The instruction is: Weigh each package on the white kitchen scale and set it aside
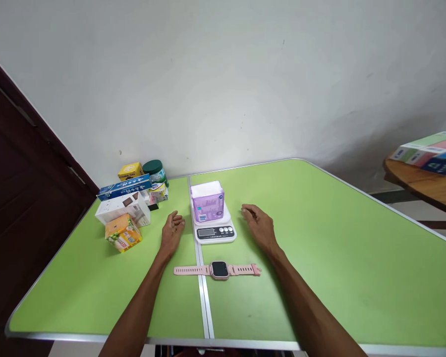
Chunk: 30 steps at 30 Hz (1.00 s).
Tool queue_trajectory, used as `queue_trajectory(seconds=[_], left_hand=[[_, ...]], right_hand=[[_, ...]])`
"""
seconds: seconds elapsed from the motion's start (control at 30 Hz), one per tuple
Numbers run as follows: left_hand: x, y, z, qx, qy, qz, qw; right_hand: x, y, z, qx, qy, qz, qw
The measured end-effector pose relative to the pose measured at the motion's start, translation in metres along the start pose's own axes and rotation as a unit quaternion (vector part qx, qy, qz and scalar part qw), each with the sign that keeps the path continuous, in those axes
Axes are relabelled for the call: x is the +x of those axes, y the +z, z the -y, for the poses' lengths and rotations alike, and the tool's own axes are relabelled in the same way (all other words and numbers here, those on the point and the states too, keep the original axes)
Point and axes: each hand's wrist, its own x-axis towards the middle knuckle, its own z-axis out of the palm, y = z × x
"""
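A kitchen scale (216, 234) with a dark display and round buttons lies on the green table. On its platform stands a purple and white soft pack (208, 207). My left hand (172, 230) rests on the table just left of the scale, its fingers loosely bent and holding nothing. To the right of the scale is my right hand (259, 224), also without anything in it, fingers slightly curved and apart from the pack. Nearer to me, a smartwatch (220, 269) with a pink strap is laid out flat between my forearms.
At the left stand an orange box (122, 232), a white box (123, 208), a long blue box (125, 187), a yellow box (130, 171) and a green-lidded jar (155, 171). A metal seam crosses the green table (357, 277). A wooden stand (423, 183) holds colourful boxes at right.
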Motion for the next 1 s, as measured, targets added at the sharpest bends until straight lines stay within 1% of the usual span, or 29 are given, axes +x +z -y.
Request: queue_trajectory(seconds=[0.13, 0.17, 0.23, 0.3, 0.37, 0.47, 0.5, 0.57, 0.6, 0.67, 0.73, 0.8, 0.9, 1.0], left_hand=[[-0.009, 0.005, -0.010, 0.024, -0.005, -0.009, 1.000], [-0.013, 0.007, -0.015, 0.038, 0.008, -0.014, 0.999], [-0.021, 0.014, -0.028, 0.075, 0.054, -0.024, 0.995], [-0.026, 0.024, -0.043, 0.107, 0.099, -0.023, 0.989], [-0.028, 0.034, -0.058, 0.119, 0.123, 0.003, 0.985], [-0.029, 0.048, -0.073, 0.099, 0.146, 0.052, 0.983], [-0.029, 0.050, -0.076, 0.088, 0.151, 0.057, 0.983], [-0.030, 0.051, -0.081, 0.068, 0.157, 0.043, 0.984], [-0.030, 0.048, -0.082, 0.062, 0.160, 0.026, 0.985], [-0.031, 0.037, -0.084, 0.058, 0.161, -0.018, 0.985], [-0.033, 0.019, -0.083, 0.061, 0.152, -0.071, 0.984], [-0.035, -0.004, -0.077, 0.073, 0.133, -0.119, 0.981], [-0.042, -0.037, -0.059, 0.108, 0.112, -0.164, 0.974], [-0.048, -0.059, -0.034, 0.143, 0.095, -0.172, 0.970]], right_hand=[[-0.011, 0.001, 0.016, 0.026, 0.002, 0.008, 1.000], [-0.015, 0.002, 0.023, 0.025, -0.005, 0.009, 1.000], [-0.021, 0.006, 0.037, 0.015, -0.025, 0.016, 0.999], [-0.027, 0.014, 0.050, 0.010, -0.046, 0.036, 0.998], [-0.032, 0.024, 0.063, 0.013, -0.057, 0.060, 0.996], [-0.038, 0.037, 0.080, 0.023, -0.060, 0.083, 0.994], [-0.040, 0.041, 0.086, 0.028, -0.061, 0.087, 0.994], [-0.044, 0.046, 0.098, 0.038, -0.068, 0.100, 0.992], [-0.045, 0.050, 0.105, 0.042, -0.073, 0.108, 0.991], [-0.047, 0.061, 0.119, 0.048, -0.086, 0.128, 0.987], [-0.049, 0.079, 0.132, 0.056, -0.095, 0.152, 0.982], [-0.053, 0.104, 0.142, 0.077, -0.092, 0.185, 0.975], [-0.063, 0.144, 0.145, 0.118, -0.077, 0.247, 0.959], [-0.075, 0.173, 0.135, 0.141, -0.059, 0.296, 0.943]])
